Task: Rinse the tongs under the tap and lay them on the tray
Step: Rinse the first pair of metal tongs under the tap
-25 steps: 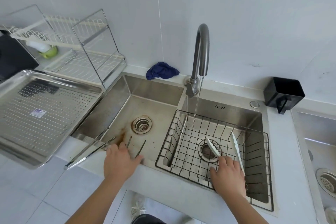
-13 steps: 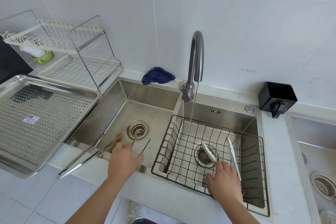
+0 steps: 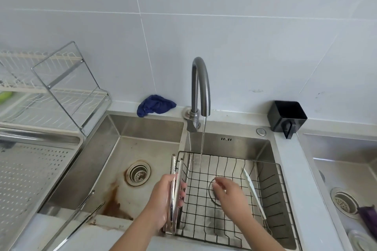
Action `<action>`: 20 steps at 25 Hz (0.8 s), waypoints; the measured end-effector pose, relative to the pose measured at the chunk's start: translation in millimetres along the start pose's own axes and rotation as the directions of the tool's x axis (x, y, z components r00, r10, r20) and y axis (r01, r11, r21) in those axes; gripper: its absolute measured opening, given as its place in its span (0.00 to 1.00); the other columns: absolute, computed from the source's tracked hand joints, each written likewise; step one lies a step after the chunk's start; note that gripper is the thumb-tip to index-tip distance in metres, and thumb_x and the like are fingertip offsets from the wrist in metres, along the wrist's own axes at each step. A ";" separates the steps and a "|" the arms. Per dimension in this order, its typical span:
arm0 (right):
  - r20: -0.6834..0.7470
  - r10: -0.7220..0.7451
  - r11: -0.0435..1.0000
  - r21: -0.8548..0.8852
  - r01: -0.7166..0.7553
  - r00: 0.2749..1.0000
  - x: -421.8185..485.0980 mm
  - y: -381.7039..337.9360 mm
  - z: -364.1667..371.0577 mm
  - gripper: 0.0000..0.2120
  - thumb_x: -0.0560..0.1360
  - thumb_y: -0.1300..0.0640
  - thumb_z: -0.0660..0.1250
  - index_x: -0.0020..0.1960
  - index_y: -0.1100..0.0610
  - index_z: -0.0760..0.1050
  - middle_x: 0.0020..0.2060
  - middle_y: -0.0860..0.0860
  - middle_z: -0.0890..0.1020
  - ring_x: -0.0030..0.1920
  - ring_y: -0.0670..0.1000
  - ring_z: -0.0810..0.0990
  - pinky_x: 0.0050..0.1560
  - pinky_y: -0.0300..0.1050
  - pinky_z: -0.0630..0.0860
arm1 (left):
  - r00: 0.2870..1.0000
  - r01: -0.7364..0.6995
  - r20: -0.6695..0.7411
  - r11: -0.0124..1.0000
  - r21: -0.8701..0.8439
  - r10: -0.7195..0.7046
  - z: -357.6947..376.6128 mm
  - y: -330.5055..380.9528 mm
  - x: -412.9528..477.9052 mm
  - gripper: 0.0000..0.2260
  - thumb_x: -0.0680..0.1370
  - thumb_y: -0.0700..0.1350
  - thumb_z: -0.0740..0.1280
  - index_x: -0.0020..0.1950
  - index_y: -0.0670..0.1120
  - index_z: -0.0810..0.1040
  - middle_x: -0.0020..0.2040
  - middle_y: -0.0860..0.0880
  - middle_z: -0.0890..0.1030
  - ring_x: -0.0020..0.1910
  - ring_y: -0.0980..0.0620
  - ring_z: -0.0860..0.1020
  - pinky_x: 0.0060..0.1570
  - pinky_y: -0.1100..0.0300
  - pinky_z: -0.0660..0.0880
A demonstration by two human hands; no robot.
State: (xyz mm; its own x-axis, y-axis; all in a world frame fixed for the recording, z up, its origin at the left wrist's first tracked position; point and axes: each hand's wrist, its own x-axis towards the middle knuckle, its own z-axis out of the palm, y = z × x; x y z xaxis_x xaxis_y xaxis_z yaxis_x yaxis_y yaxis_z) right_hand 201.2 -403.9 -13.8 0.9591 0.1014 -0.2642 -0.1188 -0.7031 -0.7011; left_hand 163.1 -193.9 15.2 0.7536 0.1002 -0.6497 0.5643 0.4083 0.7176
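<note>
With my left hand (image 3: pixel 163 204) curled round the tongs (image 3: pixel 175 169) at the left rim of the basket (image 3: pixel 234 158), tips pointing far, and my right hand (image 3: pixel 228 195) loose and empty over it, I should swing the tips right into the stream (image 3: pixel 202 144), turning them, before reaching left for the tray (image 3: pixel 30 169).

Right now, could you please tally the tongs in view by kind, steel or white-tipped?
Steel tongs: 2, one held by the left hand, one across the left sink's front edge.
White-tipped tongs: 1, in the wire basket.
Total: 3.
</note>
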 end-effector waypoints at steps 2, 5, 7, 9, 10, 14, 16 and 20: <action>0.102 0.049 0.951 0.301 -0.077 0.994 21.4 -43.5 1.8 0.12 0.83 0.48 0.63 0.56 0.50 0.83 0.48 0.44 0.86 0.48 0.47 0.82 0.49 0.44 0.79 | 0.995 0.031 0.098 0.999 -0.039 -0.027 9.3 7.1 4.6 0.17 0.70 0.55 0.68 0.44 0.41 0.85 0.40 0.40 0.80 0.32 0.47 0.75 0.29 0.55 0.71; 0.145 0.111 0.856 0.489 -0.168 0.983 51.7 -83.7 6.6 0.16 0.84 0.49 0.62 0.48 0.57 0.83 0.39 0.49 0.84 0.36 0.48 0.80 0.36 0.44 0.79 | 0.987 0.037 0.158 0.999 -0.022 -0.033 22.0 18.1 15.0 0.23 0.71 0.54 0.67 0.54 0.36 0.83 0.42 0.40 0.80 0.33 0.46 0.76 0.30 0.54 0.72; 0.087 0.141 0.844 0.510 -0.165 0.986 65.0 -92.9 8.4 0.18 0.84 0.51 0.62 0.44 0.61 0.83 0.33 0.52 0.79 0.33 0.50 0.76 0.31 0.44 0.74 | 0.982 0.037 0.183 0.999 0.013 -0.038 28.4 24.2 22.8 0.21 0.77 0.52 0.62 0.56 0.36 0.81 0.42 0.40 0.80 0.33 0.47 0.76 0.30 0.54 0.71; 0.027 0.175 0.832 0.530 -0.163 0.984 75.2 -94.4 8.0 0.16 0.82 0.55 0.64 0.40 0.61 0.83 0.30 0.54 0.75 0.32 0.52 0.73 0.33 0.45 0.71 | 0.981 0.040 0.190 0.998 0.052 -0.049 31.8 28.8 30.5 0.18 0.80 0.50 0.59 0.54 0.38 0.80 0.42 0.41 0.81 0.33 0.47 0.76 0.30 0.54 0.71; 0.023 0.183 0.827 0.537 -0.167 0.983 77.7 -93.7 7.7 0.15 0.81 0.57 0.64 0.39 0.61 0.83 0.29 0.54 0.75 0.32 0.52 0.72 0.34 0.46 0.70 | 0.981 0.035 0.189 0.997 0.070 -0.048 32.8 29.8 33.8 0.17 0.80 0.50 0.60 0.52 0.38 0.80 0.42 0.41 0.81 0.34 0.47 0.76 0.29 0.55 0.71; 0.093 0.167 0.805 0.561 -0.190 0.982 73.4 -83.6 10.0 0.14 0.79 0.63 0.63 0.38 0.58 0.83 0.27 0.50 0.78 0.27 0.48 0.73 0.29 0.43 0.71 | 0.984 0.005 0.173 0.987 0.159 -0.033 33.3 31.7 41.6 0.18 0.74 0.52 0.63 0.51 0.38 0.82 0.40 0.42 0.81 0.34 0.47 0.77 0.30 0.55 0.72; 0.063 0.189 0.794 0.577 -0.190 0.980 74.0 -79.2 8.8 0.15 0.79 0.64 0.62 0.35 0.60 0.80 0.26 0.50 0.77 0.27 0.49 0.73 0.28 0.45 0.70 | 0.978 -0.029 0.206 0.983 0.181 -0.009 32.6 31.2 40.9 0.19 0.73 0.52 0.65 0.52 0.40 0.83 0.41 0.43 0.82 0.36 0.47 0.78 0.32 0.54 0.73; 0.044 0.187 0.795 0.580 -0.178 0.981 79.6 -78.8 10.7 0.14 0.78 0.63 0.64 0.34 0.59 0.79 0.25 0.50 0.77 0.26 0.48 0.74 0.30 0.44 0.73 | 0.962 -0.192 0.247 0.925 0.329 0.112 23.3 27.2 35.9 0.11 0.71 0.45 0.71 0.52 0.51 0.85 0.39 0.48 0.81 0.37 0.50 0.80 0.33 0.55 0.76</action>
State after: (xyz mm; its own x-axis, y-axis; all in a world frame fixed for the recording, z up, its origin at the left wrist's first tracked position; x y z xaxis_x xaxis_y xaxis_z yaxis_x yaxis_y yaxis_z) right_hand 284.1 -332.9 13.4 0.9078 -0.0016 -0.4194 -0.4136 -0.1694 -0.8946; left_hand 213.4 -200.3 17.2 0.8720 -0.0821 -0.4825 0.4876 0.0598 0.8710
